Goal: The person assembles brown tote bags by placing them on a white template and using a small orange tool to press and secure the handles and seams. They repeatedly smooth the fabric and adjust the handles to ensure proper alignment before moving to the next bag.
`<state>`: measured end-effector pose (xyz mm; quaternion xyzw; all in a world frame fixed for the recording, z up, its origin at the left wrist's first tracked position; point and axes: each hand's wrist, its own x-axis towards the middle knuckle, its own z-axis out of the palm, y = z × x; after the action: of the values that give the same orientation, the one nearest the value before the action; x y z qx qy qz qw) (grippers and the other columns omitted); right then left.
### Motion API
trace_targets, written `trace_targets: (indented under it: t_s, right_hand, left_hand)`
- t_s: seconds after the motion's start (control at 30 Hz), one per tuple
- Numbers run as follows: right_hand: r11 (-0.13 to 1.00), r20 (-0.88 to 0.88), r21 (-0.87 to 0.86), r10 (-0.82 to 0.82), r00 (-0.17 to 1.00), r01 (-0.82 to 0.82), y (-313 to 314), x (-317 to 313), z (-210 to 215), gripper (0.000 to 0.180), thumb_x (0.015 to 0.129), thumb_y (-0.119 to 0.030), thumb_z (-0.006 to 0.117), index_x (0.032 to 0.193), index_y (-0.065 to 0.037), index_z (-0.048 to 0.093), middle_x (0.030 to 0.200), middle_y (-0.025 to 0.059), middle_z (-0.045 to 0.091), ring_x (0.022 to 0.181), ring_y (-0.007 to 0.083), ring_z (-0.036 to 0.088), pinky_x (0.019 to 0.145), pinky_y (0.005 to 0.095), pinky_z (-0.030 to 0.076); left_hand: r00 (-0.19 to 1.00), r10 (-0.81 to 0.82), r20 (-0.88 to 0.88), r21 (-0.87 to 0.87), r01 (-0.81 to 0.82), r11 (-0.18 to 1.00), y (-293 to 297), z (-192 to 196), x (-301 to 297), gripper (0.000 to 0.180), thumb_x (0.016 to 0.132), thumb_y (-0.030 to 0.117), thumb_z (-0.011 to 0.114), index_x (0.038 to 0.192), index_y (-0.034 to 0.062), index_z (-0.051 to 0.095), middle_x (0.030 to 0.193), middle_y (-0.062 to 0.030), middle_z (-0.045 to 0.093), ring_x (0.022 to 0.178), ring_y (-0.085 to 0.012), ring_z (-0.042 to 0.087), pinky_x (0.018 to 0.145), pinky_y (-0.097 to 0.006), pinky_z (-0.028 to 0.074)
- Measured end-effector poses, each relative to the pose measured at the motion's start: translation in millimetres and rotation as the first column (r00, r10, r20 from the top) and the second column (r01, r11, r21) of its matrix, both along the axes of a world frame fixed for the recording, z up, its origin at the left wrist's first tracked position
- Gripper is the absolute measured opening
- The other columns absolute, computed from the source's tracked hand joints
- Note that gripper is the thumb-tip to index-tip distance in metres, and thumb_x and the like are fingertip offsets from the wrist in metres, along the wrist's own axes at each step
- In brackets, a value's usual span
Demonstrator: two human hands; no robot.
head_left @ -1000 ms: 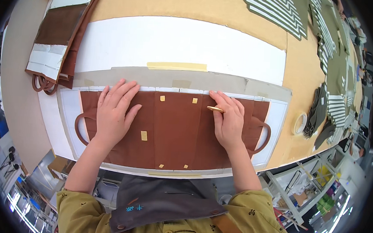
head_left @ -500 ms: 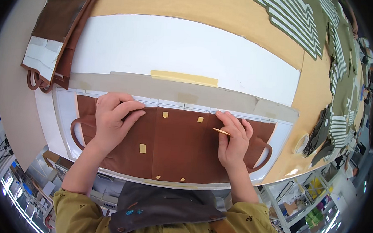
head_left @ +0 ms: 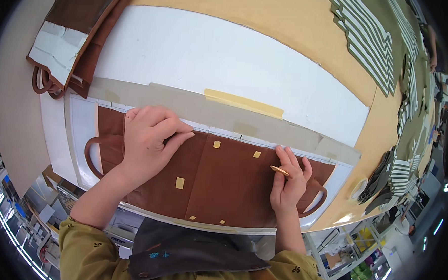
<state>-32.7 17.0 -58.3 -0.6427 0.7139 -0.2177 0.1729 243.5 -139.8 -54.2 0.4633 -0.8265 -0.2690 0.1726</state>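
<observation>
Head view: both hands on the brown leather panel [head_left: 221, 183], long axis 9-to-3 across the bench

Left hand [head_left: 150, 141] fingers curled, pressing flat on the panel's upper left, gripping nothing. Right hand [head_left: 287, 181] pinched shut on a small tan stick tool [head_left: 279, 170], tip pointing to 9 o'clock. Grey template strip [head_left: 210, 111] touches the panel's top edge at 12 o'clock from both hands. Right hand is nearer the right handle loop [head_left: 318, 200]

One brown leather panel [head_left: 221, 183], two loop handles [head_left: 92, 156] (one each end), five small tape squares [head_left: 179, 183].
</observation>
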Motion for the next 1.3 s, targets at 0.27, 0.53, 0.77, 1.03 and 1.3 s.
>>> trace_targets:
  t_s: [0.27,0.53,0.77,1.03,1.3]
  right_hand:
    - [1.0,-0.01,-0.006,-0.001,1.0,0.001,-1.4,3.1,-0.9,0.006,0.101,-0.013,0.056,0.104,-0.01,0.052,0.126,0.0108,0.072,0.125,0.0265,0.063,0.113,0.045,0.027]
    - [0.998,-0.001,0.047,-0.035,0.999,0.035,-2.5,2.7,1.0,0.009,0.098,-0.013,0.059,0.106,-0.009,0.061,0.127,0.0071,0.071,0.125,0.0242,0.064,0.113,0.0463,0.028]
    - [0.999,0.012,-0.019,-0.05,0.999,0.05,-2.4,1.7,-3.0,0.003,0.095,-0.012,0.064,0.097,-0.012,0.062,0.126,0.0033,0.072,0.123,0.02,0.065,0.112,0.0437,0.03]
    - [0.996,0.008,-0.074,-0.045,0.999,0.045,-1.0,2.0,-7.5,0.006,0.096,-0.012,0.063,0.093,-0.013,0.059,0.125,0.0027,0.073,0.122,0.0185,0.066,0.112,0.0417,0.028]
    - [0.996,0.01,-0.064,-0.056,0.998,0.056,0.3,2.3,-6.8,0.003,0.096,-0.011,0.063,0.096,-0.012,0.06,0.125,0.0012,0.073,0.122,0.0174,0.065,0.112,0.0422,0.028]
  left_hand:
    - [1.0,0.004,-0.007,0.009,-0.004,1.0,-0.5,-0.2,1.9,0.012,0.078,0.016,0.081,0.081,0.0187,0.07,0.082,0.0055,0.059,0.079,-0.0164,0.055,0.079,-0.035,0.032]
    - [1.0,0.014,0.003,0.028,-0.014,1.0,-3.6,-2.8,0.4,0.013,0.077,0.012,0.08,0.082,0.0148,0.07,0.083,0.0028,0.061,0.084,-0.0176,0.059,0.082,-0.035,0.035]
    - [1.0,0.016,-0.007,0.055,-0.015,0.998,-5.6,2.5,-4.1,0.011,0.077,0.009,0.079,0.082,0.0126,0.069,0.08,0.0015,0.06,0.082,-0.0175,0.059,0.081,-0.034,0.036]
    - [1.0,0.007,0.018,0.034,-0.008,0.999,-3.0,0.5,-2.8,0.011,0.079,0.008,0.079,0.085,0.0106,0.07,0.083,-0.001,0.06,0.085,-0.018,0.058,0.085,-0.033,0.036]
    - [1.0,-0.013,0.008,0.045,0.013,0.999,-2.0,-0.3,-0.6,0.012,0.08,0.007,0.078,0.087,0.0082,0.069,0.086,-0.0027,0.061,0.087,-0.0192,0.057,0.087,-0.033,0.037]
